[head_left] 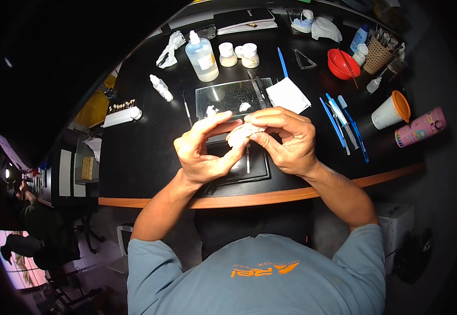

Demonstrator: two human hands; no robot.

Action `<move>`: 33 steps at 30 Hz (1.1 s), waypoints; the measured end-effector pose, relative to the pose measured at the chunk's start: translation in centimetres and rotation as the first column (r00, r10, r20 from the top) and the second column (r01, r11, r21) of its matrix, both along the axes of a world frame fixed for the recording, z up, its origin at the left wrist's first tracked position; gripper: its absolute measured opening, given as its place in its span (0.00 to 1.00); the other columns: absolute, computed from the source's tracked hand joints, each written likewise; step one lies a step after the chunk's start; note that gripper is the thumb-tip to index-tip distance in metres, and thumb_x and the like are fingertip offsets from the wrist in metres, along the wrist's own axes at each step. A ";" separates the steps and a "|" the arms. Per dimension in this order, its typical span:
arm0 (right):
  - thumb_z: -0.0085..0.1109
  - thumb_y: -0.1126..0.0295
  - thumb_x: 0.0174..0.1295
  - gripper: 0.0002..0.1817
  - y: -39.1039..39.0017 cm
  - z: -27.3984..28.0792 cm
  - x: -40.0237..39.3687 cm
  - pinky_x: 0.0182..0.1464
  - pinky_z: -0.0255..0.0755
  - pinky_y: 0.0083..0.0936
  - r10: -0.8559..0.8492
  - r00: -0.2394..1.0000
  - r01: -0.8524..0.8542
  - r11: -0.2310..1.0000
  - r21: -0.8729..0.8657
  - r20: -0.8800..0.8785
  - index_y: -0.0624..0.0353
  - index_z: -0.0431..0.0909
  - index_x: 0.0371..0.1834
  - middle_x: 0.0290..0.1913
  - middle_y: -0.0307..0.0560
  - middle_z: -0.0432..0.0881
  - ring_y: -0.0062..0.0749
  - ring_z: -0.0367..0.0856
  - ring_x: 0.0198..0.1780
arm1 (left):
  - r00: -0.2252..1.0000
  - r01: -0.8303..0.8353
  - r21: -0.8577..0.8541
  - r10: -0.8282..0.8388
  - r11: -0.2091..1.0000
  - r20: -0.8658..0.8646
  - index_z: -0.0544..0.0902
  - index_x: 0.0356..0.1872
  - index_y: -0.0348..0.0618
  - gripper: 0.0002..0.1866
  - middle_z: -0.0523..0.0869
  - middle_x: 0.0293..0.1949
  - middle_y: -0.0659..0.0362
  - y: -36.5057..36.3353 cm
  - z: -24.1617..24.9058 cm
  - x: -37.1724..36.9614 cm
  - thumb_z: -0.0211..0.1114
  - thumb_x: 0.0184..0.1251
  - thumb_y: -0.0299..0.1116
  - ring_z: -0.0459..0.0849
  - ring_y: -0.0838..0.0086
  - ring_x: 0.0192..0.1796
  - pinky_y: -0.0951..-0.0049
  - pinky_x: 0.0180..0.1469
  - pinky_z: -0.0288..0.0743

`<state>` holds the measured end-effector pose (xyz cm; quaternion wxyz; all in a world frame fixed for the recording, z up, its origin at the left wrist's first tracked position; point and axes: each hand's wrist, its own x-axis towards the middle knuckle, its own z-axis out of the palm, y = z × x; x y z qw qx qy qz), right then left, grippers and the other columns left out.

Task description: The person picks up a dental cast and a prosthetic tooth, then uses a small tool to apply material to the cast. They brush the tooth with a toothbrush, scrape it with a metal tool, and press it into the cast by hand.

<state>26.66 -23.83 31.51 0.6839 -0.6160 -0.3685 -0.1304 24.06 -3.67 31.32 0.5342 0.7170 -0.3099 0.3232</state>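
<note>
A small off-white dental model [239,135], lumpy like plaster, is held up over the near part of the table. My left hand [202,149] supports its left side, the thumb beneath and the index finger arched above. My right hand [289,139] pinches its right end between thumb and fingertips, which hide part of it. Just beyond my hands lies a glass slab [223,94] with crumpled white bits [245,106] on it. Under my hands is a black tray [260,170] with a thin light-coloured tool [248,160].
A clear bottle [202,60] and lidded jars [228,55] stand at the back. To the right are folded white paper [289,95], blue-handled brushes [344,123], a red bowl [343,65], a cup [391,110] and a pink bottle [421,127]. A tooth shade guide [122,115] lies left.
</note>
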 end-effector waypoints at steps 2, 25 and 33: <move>0.72 0.83 0.63 0.12 0.0 -0.1 0.1 0.48 0.90 0.24 0.000 1.000 0.000 1.000 -0.005 0.011 0.65 0.88 0.49 0.50 0.56 0.89 0.34 0.91 0.50 | 1.000 0.005 -0.004 -0.005 1.000 -0.009 0.81 0.60 0.28 0.29 0.94 0.43 0.45 -0.1 0.2 -0.1 0.81 0.55 0.19 0.95 0.62 0.48 0.69 0.54 0.88; 0.75 0.79 0.58 0.04 0.2 -0.1 0.8 0.38 0.81 0.23 -0.204 0.971 0.226 0.949 -0.217 0.122 0.64 0.91 0.36 0.37 0.48 0.90 0.29 0.89 0.36 | 0.605 0.193 -0.355 -0.395 0.915 -0.692 0.83 0.55 0.20 0.15 0.92 0.41 0.42 0.8 1.8 -0.3 0.71 0.71 0.19 0.95 0.62 0.41 0.69 0.47 0.91; 0.75 0.78 0.52 0.05 0.9 -0.3 0.1 0.36 0.80 0.25 -0.244 0.951 0.282 0.937 -0.208 0.191 0.66 0.88 0.31 0.33 0.49 0.87 0.33 0.89 0.33 | 0.628 0.128 -0.256 -0.278 0.958 -0.727 0.87 0.47 0.22 0.09 0.92 0.34 0.48 0.9 1.3 -0.5 0.70 0.72 0.20 0.93 0.71 0.32 0.74 0.37 0.89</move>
